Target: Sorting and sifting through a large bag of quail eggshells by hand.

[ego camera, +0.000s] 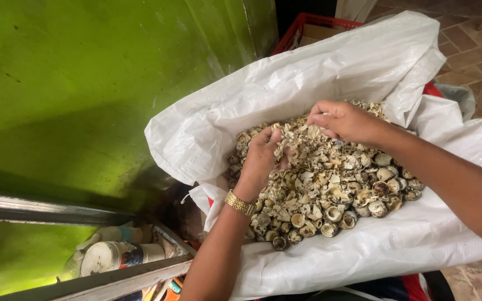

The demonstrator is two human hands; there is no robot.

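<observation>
A large white woven sack [330, 72] lies open, filled with a heap of small broken shells [330, 189], cream and brown. My left hand [262, 159], with a gold watch [239, 203] on the wrist, is cupped at the heap's left side and holds a clump of shell pieces. My right hand [346, 120] rests on the top of the heap at the far side, fingers curled into the shells.
A green wall [85, 83] rises on the left. Below it a metal frame [85, 214] holds tins and jars [115, 256]. A red crate [308, 25] stands behind the sack. Tiled floor [475, 39] shows at the top right.
</observation>
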